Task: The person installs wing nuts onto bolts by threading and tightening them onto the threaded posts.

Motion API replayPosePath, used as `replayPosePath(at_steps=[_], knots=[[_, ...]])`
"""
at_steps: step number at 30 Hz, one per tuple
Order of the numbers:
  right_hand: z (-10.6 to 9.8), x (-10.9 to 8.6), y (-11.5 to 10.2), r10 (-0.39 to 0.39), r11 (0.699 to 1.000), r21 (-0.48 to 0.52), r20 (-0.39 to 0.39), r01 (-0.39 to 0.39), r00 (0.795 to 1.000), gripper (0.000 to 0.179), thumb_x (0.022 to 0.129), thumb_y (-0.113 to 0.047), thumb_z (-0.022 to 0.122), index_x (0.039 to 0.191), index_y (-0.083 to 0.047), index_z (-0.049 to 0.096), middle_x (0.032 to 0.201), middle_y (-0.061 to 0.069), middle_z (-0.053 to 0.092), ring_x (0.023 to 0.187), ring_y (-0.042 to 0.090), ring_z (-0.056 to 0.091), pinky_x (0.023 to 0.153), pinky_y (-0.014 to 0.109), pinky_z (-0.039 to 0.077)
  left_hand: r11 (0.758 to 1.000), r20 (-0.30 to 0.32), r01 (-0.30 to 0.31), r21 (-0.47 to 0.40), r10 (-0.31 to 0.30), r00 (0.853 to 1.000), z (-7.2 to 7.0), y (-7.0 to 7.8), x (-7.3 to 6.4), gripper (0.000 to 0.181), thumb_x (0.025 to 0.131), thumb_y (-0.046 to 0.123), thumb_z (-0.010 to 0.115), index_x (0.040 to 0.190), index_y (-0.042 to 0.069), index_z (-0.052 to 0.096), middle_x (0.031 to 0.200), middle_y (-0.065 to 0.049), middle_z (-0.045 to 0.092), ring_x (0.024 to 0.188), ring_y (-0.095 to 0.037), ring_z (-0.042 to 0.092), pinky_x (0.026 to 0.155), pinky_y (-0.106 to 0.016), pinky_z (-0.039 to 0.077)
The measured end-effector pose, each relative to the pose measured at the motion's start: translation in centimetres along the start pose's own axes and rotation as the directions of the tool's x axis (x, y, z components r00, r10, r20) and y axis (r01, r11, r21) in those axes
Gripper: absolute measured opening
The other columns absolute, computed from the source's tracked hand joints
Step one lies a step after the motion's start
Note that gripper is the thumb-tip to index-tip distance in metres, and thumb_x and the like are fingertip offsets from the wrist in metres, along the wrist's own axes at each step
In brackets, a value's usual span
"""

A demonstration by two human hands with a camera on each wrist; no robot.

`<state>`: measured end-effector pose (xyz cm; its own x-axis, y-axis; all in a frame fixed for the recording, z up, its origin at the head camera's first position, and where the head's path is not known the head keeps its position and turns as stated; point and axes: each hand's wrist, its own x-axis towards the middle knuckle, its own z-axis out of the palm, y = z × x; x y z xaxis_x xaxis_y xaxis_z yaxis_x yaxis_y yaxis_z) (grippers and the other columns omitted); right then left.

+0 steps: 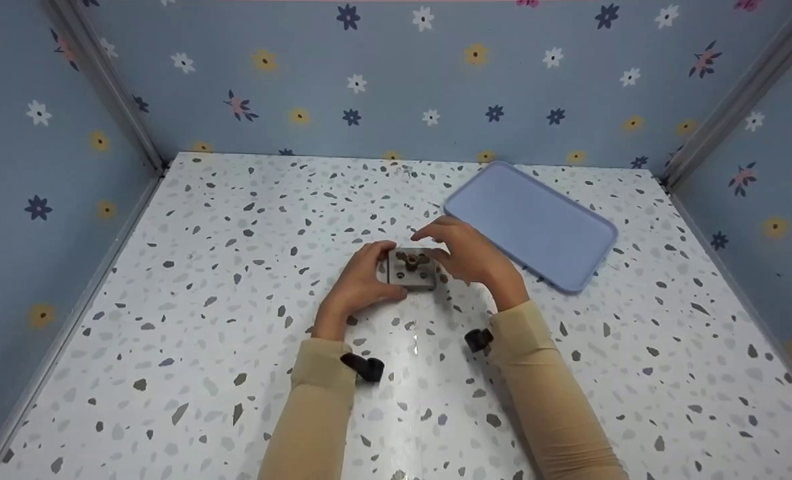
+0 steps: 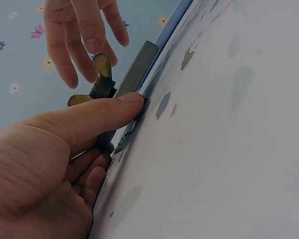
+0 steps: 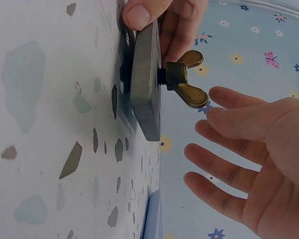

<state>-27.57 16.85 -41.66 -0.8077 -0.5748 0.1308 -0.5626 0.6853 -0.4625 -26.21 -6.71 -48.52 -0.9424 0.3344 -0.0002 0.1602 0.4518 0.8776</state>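
Note:
A grey metal plate (image 1: 415, 281) with holes lies on the speckled table. From its top rises a threaded stud carrying a brass wing nut (image 3: 177, 77). My left hand (image 1: 363, 280) grips the plate by its edges, thumb (image 2: 132, 98) on the near edge and fingers at the far one. Beside the wing nut hovers my right hand (image 1: 468, 252), its fingers (image 3: 222, 164) loosely bent and spread, holding nothing. The right fingertips come very close to one wing (image 3: 193, 94); whether they touch it I cannot tell.
A light blue tray (image 1: 536, 223) lies at the back right, just beyond my right hand. Flower-patterned panels (image 1: 396, 80) wall the table at the back and both sides. A small black camera mount (image 1: 364, 367) sits on each wrist.

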Motion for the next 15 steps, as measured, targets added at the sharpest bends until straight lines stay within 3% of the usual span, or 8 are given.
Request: replayPosePath(at_steps=[8, 15], knots=[[0.25, 0.20, -0.16, 0.001, 0.999, -0.048, 0.026, 0.000, 1.000, 0.049, 0.099, 0.014, 0.059, 0.141, -0.011, 0.069, 0.142, 0.012, 0.065, 0.137, 0.031, 0.057, 0.115, 0.045, 0.048, 1.000, 0.003, 0.004, 0.001, -0.004, 1.000, 0.08, -0.21, 0.12, 0.095, 0.073, 0.013, 0.093, 0.157, 0.013, 0.048, 0.152, -0.007, 0.054, 0.139, -0.027, 0.050, 0.125, -0.043, 0.034], [0.60, 0.36, -0.52, 0.003, 1.000, -0.024, 0.051, -0.001, 0.999, 0.061, 0.097, 0.021, 0.051, 0.141, -0.017, 0.070, 0.138, 0.011, 0.066, 0.132, 0.031, 0.060, 0.116, 0.044, 0.048, 1.000, -0.001, 0.010, 0.019, -0.010, 1.000, 0.06, -0.06, 0.14, 0.094, 0.073, 0.012, 0.092, 0.157, 0.013, 0.048, 0.152, -0.007, 0.054, 0.139, -0.026, 0.050, 0.124, -0.042, 0.035]])
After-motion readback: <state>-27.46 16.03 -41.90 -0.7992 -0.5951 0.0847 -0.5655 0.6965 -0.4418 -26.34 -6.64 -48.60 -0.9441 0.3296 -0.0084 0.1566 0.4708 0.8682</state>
